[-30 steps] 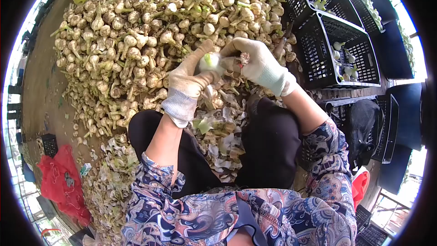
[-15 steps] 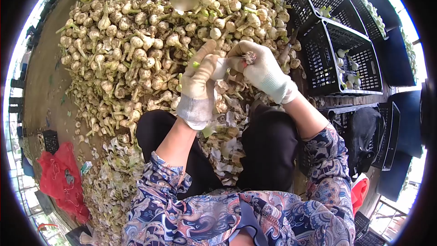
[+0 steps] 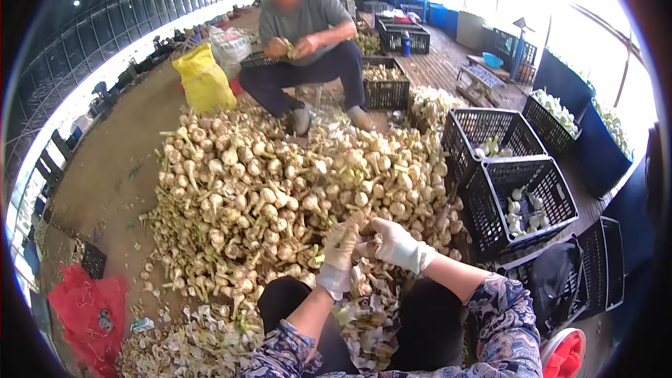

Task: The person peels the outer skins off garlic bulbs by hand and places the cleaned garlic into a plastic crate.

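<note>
Both my hands wear pale work gloves and meet above the near edge of a heap of garlic (image 3: 280, 199). My left hand (image 3: 339, 255) is closed around a garlic bulb (image 3: 363, 249), which is mostly covered by fingers. Close against it, my right hand (image 3: 400, 243) is also closed, its fingers curled toward the bulb. A small mottled end shows at the right hand's grip, too little to name. Loose garlic skins (image 3: 367, 325) lie below the hands, between my knees.
Black crates (image 3: 528, 196) holding a few pale bulbs stand at right, beside a dark bag (image 3: 553, 280). Across the heap sits a person (image 3: 301, 42) with both hands at a small item. A yellow sack (image 3: 204, 78) stands behind; red netting (image 3: 87, 315) lies left.
The view has tilted up, bringing the seated person and the far shed into sight. My hands sit lower in view and remain together; the white bulb between them is now more hidden.
</note>
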Action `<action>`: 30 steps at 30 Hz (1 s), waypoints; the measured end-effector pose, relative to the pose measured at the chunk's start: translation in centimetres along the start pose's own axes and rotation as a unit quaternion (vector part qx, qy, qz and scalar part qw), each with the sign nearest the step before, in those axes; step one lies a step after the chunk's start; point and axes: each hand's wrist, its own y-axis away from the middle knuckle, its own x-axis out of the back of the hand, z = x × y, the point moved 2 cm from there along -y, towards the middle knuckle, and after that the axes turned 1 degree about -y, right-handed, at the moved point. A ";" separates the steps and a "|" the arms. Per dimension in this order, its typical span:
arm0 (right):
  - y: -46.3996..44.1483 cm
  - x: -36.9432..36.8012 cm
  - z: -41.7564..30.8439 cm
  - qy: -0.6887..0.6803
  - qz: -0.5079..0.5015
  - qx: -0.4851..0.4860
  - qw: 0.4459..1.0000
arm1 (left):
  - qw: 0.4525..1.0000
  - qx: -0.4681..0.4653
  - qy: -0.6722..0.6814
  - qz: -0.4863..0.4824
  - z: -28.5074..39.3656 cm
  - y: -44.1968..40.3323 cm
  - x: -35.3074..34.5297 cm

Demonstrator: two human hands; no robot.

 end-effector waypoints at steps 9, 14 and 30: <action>2.6 -0.6 -4.5 -0.101 -0.054 -0.170 0.979 | 0.997 0.018 -0.069 0.016 1.9 2.6 -0.4; 3.3 -0.4 0.1 -0.193 -0.126 -0.098 0.968 | 0.999 0.032 0.017 -0.002 1.5 3.0 -0.7; 3.4 -1.2 0.0 0.053 0.060 0.042 0.996 | 0.960 0.011 -0.271 0.063 -3.9 -0.9 1.9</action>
